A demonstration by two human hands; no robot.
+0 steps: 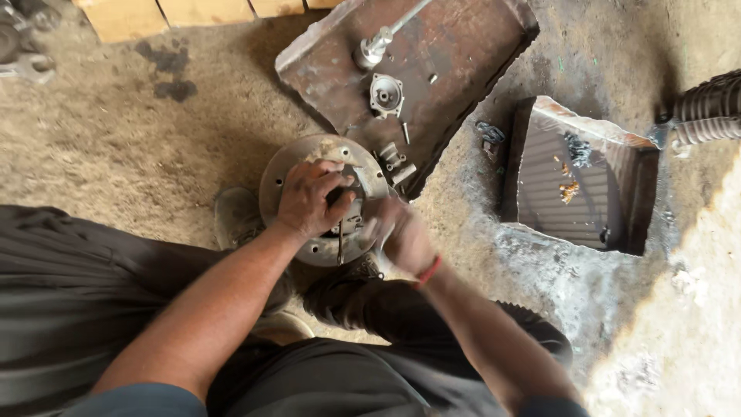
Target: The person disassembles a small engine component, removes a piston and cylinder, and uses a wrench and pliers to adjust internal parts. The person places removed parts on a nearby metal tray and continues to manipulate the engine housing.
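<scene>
Head view, looking straight down: we see our left hand (312, 197) spread over the centre of a round, rusty metal disc (289, 174) that sits on the dirt floor (116, 147) in the middle of the frame, just below a rusted steel plate (463, 46). The fingers of that hand curl down onto the dark parts at the disc's hub, so its grip is partly closed and pressing there, though we cannot tell what exactly it has hold of. Our right hand (401, 232) is at the disc's right edge, blurred, with its fingers bent toward the hub; how tight its grip is, and whether anything is inside it, we cannot tell. A red band (428, 270) circles the right wrist. A thin dark rod (340, 247) stands out from the disc below the left hand. On the steel plate in the upper middle of the frame lie a metal shaft with a collar (376, 46), a small round flanged housing (385, 94) and a small grey block-shaped part (395, 158) near the plate's lower corner. To the right of the frame a square pit (587, 185) opens in the floor, and at the far right edge a ribbed coil spring (706, 108) shows. A worn shoe (235, 216) rests just left of the disc.
</scene>
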